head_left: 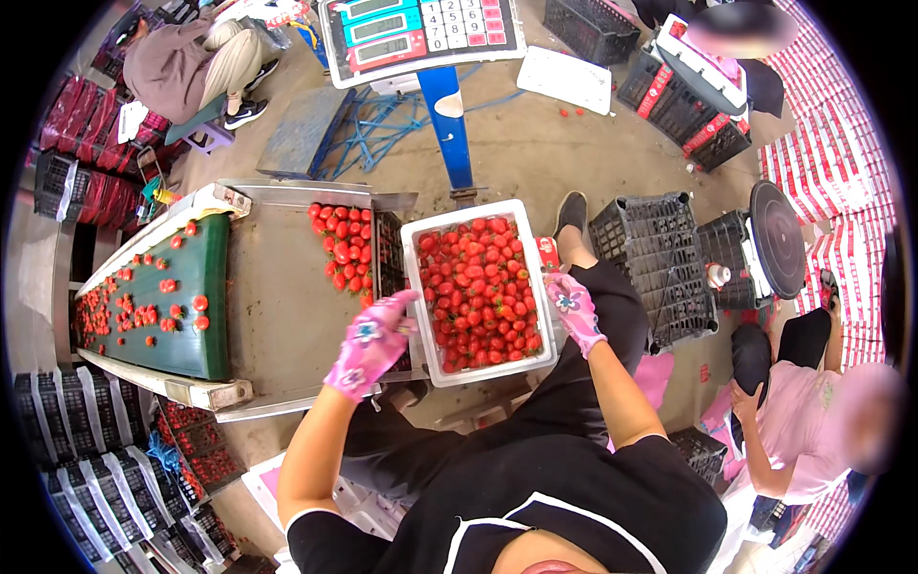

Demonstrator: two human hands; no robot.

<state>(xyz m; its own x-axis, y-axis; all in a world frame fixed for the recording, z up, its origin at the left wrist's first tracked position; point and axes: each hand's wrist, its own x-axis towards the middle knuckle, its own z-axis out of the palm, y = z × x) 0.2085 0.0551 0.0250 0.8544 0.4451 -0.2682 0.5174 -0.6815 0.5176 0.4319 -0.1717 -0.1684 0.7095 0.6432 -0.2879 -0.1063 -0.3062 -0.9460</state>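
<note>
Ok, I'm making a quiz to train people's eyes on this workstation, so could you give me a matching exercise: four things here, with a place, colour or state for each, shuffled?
Things:
1. Left hand
2. Conveyor belt
3. White crate
4. Right hand

Descriptions:
A. Full of red tomatoes
B. Gloved in pink, at the crate's right side
C. Gloved in pink, at the crate's left side
D. Green, with tomatoes scattered along it

Right pairs: 1-C; 2-D; 3-A; 4-B
</note>
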